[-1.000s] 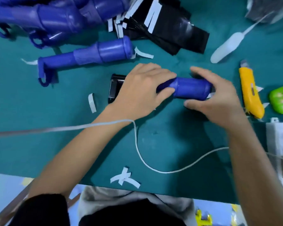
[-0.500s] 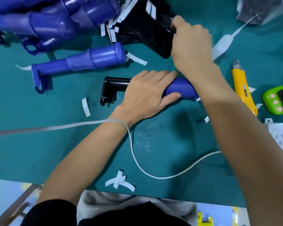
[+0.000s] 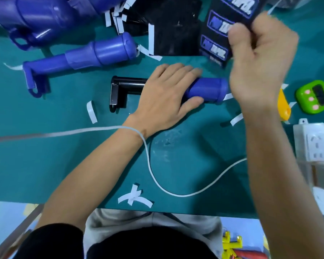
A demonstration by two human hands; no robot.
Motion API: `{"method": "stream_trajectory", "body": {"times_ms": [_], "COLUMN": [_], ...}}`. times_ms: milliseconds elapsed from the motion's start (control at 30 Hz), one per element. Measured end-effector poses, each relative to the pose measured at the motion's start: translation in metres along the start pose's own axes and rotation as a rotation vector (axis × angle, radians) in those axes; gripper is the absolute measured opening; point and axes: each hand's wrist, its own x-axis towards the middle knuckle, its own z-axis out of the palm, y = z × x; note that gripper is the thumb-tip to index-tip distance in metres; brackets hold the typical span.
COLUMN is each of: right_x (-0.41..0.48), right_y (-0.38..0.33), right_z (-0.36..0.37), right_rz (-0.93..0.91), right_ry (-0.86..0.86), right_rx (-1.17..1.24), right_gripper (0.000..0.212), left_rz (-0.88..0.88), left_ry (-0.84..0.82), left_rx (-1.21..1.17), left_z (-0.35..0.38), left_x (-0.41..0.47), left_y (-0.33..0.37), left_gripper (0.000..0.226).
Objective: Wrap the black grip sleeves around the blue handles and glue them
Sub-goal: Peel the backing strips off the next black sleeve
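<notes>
A blue handle (image 3: 209,89) lies across the middle of the green mat, its left part black (image 3: 128,85). My left hand (image 3: 168,96) lies over its middle, fingers over the top and thumb under the blue end. My right hand (image 3: 258,62) is raised above the handle's right end and pinches a black grip sleeve (image 3: 223,28) with blue printed labels. More black sleeves (image 3: 172,27) lie in a pile behind. Another blue handle (image 3: 86,57) lies to the left, and further ones (image 3: 36,14) are heaped at the top left.
White backing strips (image 3: 133,198) are scattered on the mat (image 3: 64,165). A yellow utility knife (image 3: 282,107), a green timer (image 3: 315,96) and a white power strip (image 3: 310,143) sit at the right. A white cable (image 3: 157,176) loops across the front.
My right hand left the handle's end, reached back to the sleeve pile, and now lifts one printed black sleeve toward me. My left hand stays on the handle.
</notes>
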Motion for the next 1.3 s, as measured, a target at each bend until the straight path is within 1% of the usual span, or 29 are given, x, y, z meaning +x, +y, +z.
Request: {"method": "stream_trajectory", "body": {"times_ms": [33,67,100,133,167,200,233,267,300,333,367,400,467,533,600,633,700,733,800,833,900,967,1033,1067,1133,1167,1200,1267,1300], "right_x": [-0.016,-0.030,-0.041,-0.050,-0.059,-0.067,-0.075,-0.083,-0.089,-0.095,-0.100,-0.102,-0.102,-0.098,-0.097,-0.097,-0.097,-0.097,-0.095,-0.094,-0.093,-0.099,-0.110,-0.113,-0.115,-0.115,-0.114,-0.112,-0.113], "right_y": [-0.002,-0.003,-0.003,-0.001,0.001,0.005,0.009,0.015,0.018,0.020,0.020,0.017,0.012,0.016,0.020,0.022,0.020,0.019,0.016,0.015,0.012,0.008,0.001,-0.005,-0.011,-0.012,-0.012,-0.012,-0.013], "right_z": [-0.008,-0.014,-0.020,-0.024,-0.026,-0.026,-0.024,-0.022,-0.018,-0.014,-0.009,-0.005,0.000,0.002,0.000,-0.001,-0.001,0.000,0.001,0.000,0.001,0.004,0.005,0.005,0.006,0.007,0.009,0.013,0.014], "right_rz": [0.020,0.057,0.120,0.219,0.316,0.407,0.479,0.510,0.503,0.465,0.421,0.390,0.403,0.475,0.568,0.601,0.624,0.637,0.674,0.687,0.651,0.506,0.334,0.273,0.135,0.068,0.021,0.015,0.032], "right_ry": [0.015,-0.002,-0.048,-0.078,-0.103,-0.126,-0.159,-0.177,-0.202,-0.230,-0.268,-0.294,-0.343,-0.410,-0.487,-0.513,-0.536,-0.532,-0.519,-0.508,-0.481,-0.402,-0.205,-0.097,0.043,0.060,0.027,-0.122,-0.184], "right_rx": [0.259,0.492,0.665,0.759,0.788,0.766,0.708,0.621,0.538,0.466,0.431,0.439,0.507,0.574,0.681,0.724,0.747,0.735,0.688,0.667,0.591,0.341,0.047,-0.038,-0.154,-0.212,-0.253,-0.280,-0.271], "right_gripper": [0.013,0.020,0.030,0.037,0.038,0.035,0.028,0.018,0.013,0.023,0.033,0.036,0.031,0.024,0.020,0.024,0.031,0.028,0.018,0.017,0.016,0.012,0.032,0.042,0.048,0.051,0.060,0.069,0.068], "left_rz": [0.013,0.021,0.021,0.011,-0.009,-0.038,-0.074,-0.112,-0.161,-0.230,-0.318,-0.400,-0.508,-0.545,-0.534,-0.530,-0.553,-0.561,-0.550,-0.552,-0.591,-0.643,-0.692,-0.709,-0.716,-0.715,-0.718,-0.727,-0.721], "left_ry": [0.061,0.128,0.185,0.225,0.254,0.280,0.305,0.318,0.308,0.268,0.209,0.145,0.071,0.053,0.027,0.004,-0.053,-0.101,-0.235,-0.289,-0.316,-0.281,-0.231,-0.209,-0.177,-0.165,-0.155,-0.150,-0.151], "left_rx": [-0.022,-0.023,-0.013,-0.006,-0.014,-0.050,-0.113,-0.203,-0.321,-0.464,-0.623,-0.792,-1.100,-1.307,-1.446,-1.493,-1.497,-1.472,-1.444,-1.439,-1.405,-1.353,-1.328,-1.326,-1.321,-1.318,-1.318,-1.331,-1.338], "left_z": [-0.001,-0.003,-0.006,-0.010,-0.014,-0.017,-0.019,-0.021,-0.022,-0.023,-0.023,-0.022,-0.021,-0.021,-0.025,-0.027,-0.032,-0.036,-0.044,-0.047,-0.048,-0.046,-0.043,-0.042,-0.041,-0.040,-0.040,-0.038,-0.037], "left_x": [-0.001,-0.004,-0.008,-0.011,-0.015,-0.018,-0.020,-0.022,-0.022,-0.022,-0.021,-0.019,-0.017,-0.018,-0.018,-0.017,-0.015,-0.014,-0.015,-0.015,-0.015,-0.014,-0.014,-0.013,-0.013,-0.013,-0.013,-0.013,-0.013], "left_y": [0.001,-0.001,-0.004,-0.011,-0.018,-0.025,-0.028,-0.028,-0.022,-0.012,0.000,0.010,0.018,0.015,0.012,0.011,0.004,-0.003,-0.018,-0.023,-0.024,-0.018,-0.010,-0.007,-0.004,-0.002,-0.001,0.002,0.004], "left_gripper": [0.049,0.042,0.036,0.031,0.027,0.025,0.024,0.025,0.025,0.026,0.032,0.041,0.056,0.062,0.052,0.042,0.027,0.026,0.032,0.035,0.036,0.030,0.024,0.022,0.019,0.018,0.017,0.017,0.018]}}
